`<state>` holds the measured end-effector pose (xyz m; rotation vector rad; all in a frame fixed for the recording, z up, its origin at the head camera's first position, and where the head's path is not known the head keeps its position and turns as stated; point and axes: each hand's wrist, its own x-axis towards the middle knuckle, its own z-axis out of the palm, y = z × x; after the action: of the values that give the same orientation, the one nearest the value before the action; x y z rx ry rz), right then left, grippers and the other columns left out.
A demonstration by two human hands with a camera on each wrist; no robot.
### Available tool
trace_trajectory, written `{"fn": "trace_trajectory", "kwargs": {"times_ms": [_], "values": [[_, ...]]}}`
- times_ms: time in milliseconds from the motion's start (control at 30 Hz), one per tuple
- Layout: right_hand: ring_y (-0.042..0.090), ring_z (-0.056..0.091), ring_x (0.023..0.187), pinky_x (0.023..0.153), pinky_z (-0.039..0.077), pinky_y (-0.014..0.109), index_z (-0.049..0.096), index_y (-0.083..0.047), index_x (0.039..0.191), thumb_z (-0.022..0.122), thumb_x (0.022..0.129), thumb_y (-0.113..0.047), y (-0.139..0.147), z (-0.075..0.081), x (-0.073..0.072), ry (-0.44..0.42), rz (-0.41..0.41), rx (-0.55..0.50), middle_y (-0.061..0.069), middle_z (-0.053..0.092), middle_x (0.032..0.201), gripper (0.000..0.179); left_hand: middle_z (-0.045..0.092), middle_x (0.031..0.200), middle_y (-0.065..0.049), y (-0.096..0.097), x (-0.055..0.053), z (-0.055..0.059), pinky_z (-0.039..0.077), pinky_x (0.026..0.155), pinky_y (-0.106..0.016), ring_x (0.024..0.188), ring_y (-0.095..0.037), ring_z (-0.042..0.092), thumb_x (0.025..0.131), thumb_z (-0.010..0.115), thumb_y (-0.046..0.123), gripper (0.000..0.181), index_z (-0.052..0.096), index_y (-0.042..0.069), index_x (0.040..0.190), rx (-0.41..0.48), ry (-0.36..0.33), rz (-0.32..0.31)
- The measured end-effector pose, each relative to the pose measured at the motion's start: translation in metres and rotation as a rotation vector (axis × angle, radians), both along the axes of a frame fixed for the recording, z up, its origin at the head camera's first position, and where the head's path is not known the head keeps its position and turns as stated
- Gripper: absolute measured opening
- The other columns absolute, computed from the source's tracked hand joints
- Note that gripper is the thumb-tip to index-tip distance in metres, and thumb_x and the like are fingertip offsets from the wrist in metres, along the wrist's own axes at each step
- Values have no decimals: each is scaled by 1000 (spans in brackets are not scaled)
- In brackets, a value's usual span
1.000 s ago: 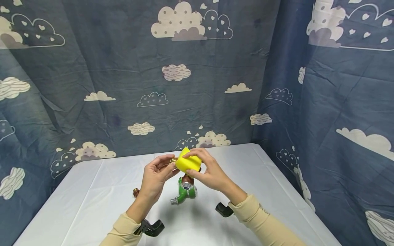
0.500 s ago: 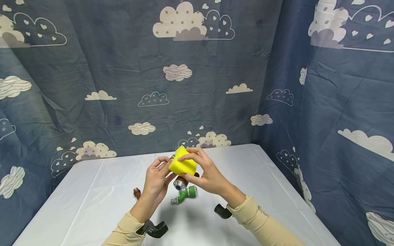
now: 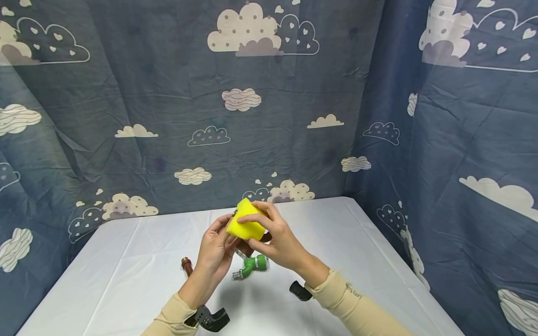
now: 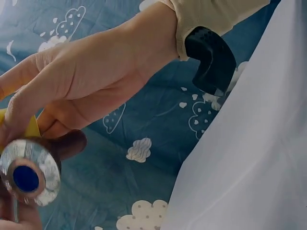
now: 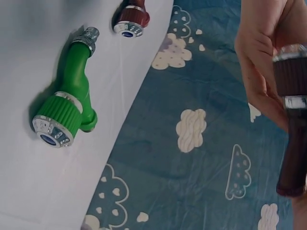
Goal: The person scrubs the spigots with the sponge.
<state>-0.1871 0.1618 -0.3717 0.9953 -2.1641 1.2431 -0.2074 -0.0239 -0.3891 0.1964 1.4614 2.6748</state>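
A person's two hands meet over a white surface [image 3: 328, 233], with a yellow pad [image 3: 244, 231] and a brown nozzle [image 5: 291, 120] held between them. The right hand [image 3: 279, 238] pinches the pad, thumb on its near edge, fingers spread across it. The left hand [image 3: 213, 249] appears to have its grip curled on the nozzle's left end, though the pad hides most of that contact. What counts, by the look of it, is how pad and nozzle sit: the nozzle's head shows on the pad's near side, its silver face turned near and left, while the dark handle runs right and far, toward the right thumb. The head is just beside the left hand; the handle is nearer the right. On the surface, near the raised hands, lies a green nozzle [image 3: 251, 266], spout to the left; farther left is a second brown nozzle [image 3: 187, 265]. A blue cloud-print curtain [image 3: 269, 140] hangs at the far, left and right sides.
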Motion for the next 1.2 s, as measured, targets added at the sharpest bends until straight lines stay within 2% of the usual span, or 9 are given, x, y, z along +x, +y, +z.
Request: {"fn": "trace_trajectory", "kwargs": {"times_ms": [133, 300, 400, 500, 633, 733, 867, 1033, 1200], "values": [[36, 61, 124, 68, 66, 22, 70, -17, 133, 79, 92, 3, -3, 0, -1, 48, -34, -13, 17, 44, 156, 47, 72, 128, 4, -5, 3, 0, 63, 98, -29, 114, -11, 73, 114, 55, 15, 18, 68, 21, 124, 15, 63, -102], [38, 59, 129, 70, 66, 26, 70, -17, 135, 80, 92, 3, -4, 1, 0, 57, -89, -52, 18, 44, 157, 48, 60, 148, 0, -14, 7, 0, 62, 105, -32, 128, -15, 67, 109, 50, 1, 47, 46, 18, 152, -18, 178, -280], [39, 56, 137, 89, 67, 37, 71, -18, 135, 80, 91, 3, -4, 2, 0, 62, -130, -67, 17, 46, 157, 49, 52, 151, -6, -19, 7, 0, 61, 106, -33, 127, -17, 66, 104, 52, -4, 64, 35, 16, 162, -51, 235, -352], [37, 54, 143, 110, 59, 50, 71, -18, 134, 81, 91, 3, -3, 1, 0, 72, -164, -72, 16, 48, 155, 49, 49, 148, -9, -23, 8, 1, 62, 105, -34, 123, -18, 67, 102, 57, -4, 73, 31, 17, 167, -94, 278, -383], [36, 54, 143, 114, 56, 56, 71, -18, 133, 81, 91, 1, -3, 0, -1, 75, -191, -79, 15, 49, 154, 47, 52, 144, -7, -24, 8, 2, 63, 104, -33, 117, -14, 68, 100, 65, -3, 82, 28, 18, 170, -158, 298, -385], [37, 54, 143, 113, 57, 55, 71, -18, 134, 81, 91, 0, -2, 1, 0, 71, -198, -68, 16, 49, 154, 47, 60, 137, -3, -23, 8, 3, 64, 101, -31, 112, -12, 70, 98, 69, -5, 81, 32, 15, 168, -196, 290, -348], [38, 53, 143, 112, 58, 55, 71, -19, 134, 82, 91, -1, 1, 1, 0, 74, -209, -39, 17, 47, 156, 48, 73, 118, 2, -21, 9, 3, 65, 97, -27, 104, -11, 73, 96, 70, -7, 56, 50, 5, 147, -230, 261, -249], [39, 52, 144, 111, 59, 55, 72, -19, 132, 84, 91, -3, 7, 3, -2, 97, -230, 10, 19, 46, 157, 46, 71, 102, 3, -22, 11, 5, 65, 93, -24, 96, -10, 69, 95, 73, -6, 25, 71, 8, 116, -276, 255, -177], [40, 51, 145, 112, 58, 53, 73, -18, 131, 86, 90, -4, 12, 5, -4, 118, -235, 40, 20, 45, 156, 46, 71, 104, 3, -25, 10, 8, 66, 93, -27, 96, -10, 70, 95, 75, -4, 27, 76, 9, 119, -309, 251, -164]]}}
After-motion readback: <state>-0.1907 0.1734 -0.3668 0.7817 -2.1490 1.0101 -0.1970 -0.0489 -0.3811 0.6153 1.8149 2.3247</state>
